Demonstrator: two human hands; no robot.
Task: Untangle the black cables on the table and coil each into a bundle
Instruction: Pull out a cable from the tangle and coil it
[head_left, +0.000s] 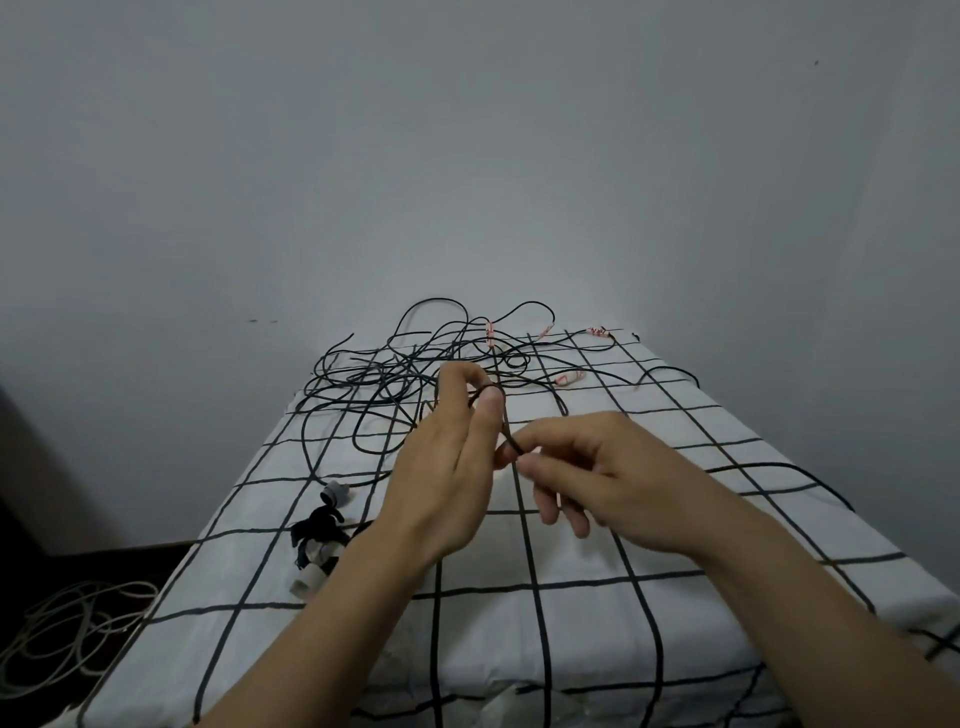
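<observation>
Both our hands are raised over the middle of the table (571, 629), which is covered by a white cloth (737, 525) with black check lines. The grip of our left hand (447, 467) is clamped on a small loop from the black cables (400, 374), thumb against fingertips. Just right of it, our right hand (597, 467) pinches the same strand. The tangle lies on the far left part of the table. A pale cable (67, 623) lies on the floor at near left.
</observation>
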